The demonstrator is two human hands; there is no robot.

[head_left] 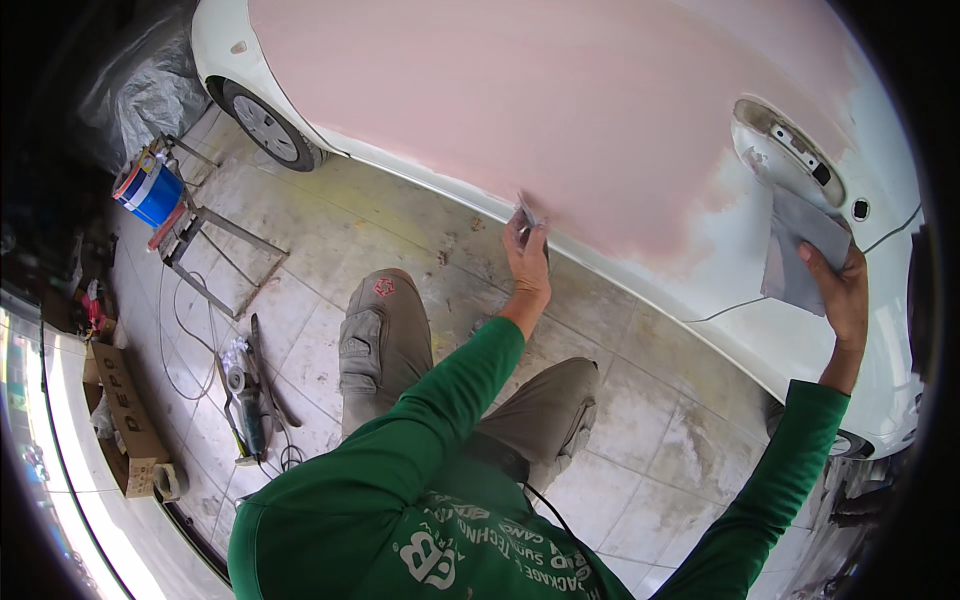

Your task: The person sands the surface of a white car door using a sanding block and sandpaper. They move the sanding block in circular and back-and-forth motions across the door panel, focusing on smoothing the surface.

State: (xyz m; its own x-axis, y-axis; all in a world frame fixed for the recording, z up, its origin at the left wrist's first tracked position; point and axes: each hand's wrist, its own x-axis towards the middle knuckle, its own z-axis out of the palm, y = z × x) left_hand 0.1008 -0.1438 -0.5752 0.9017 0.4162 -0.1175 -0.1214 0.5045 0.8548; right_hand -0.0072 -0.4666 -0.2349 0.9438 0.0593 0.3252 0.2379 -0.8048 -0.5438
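Observation:
A white car's side panel [450,90] fills the upper part of the view, with a broad pinkish filler coat over the white paint. Near the panel's lower edge, my left hand [530,262] is closed on a small thin putty spreader [526,208], its tip at the pink surface. Over at the right, my right hand [845,290] grips a flat grey plate [797,255] between thumb and fingers, held in front of the white area below the door handle recess [795,145]. What lies on the plate's far side is hidden.
An angle grinder [247,410] with its cord lies on the tiled floor at left. Beyond it, a blue paint can [152,195] stands on a metal stand [215,230]. A cardboard box [128,425] sits at far left. The car's wheel [265,125] shows at upper left.

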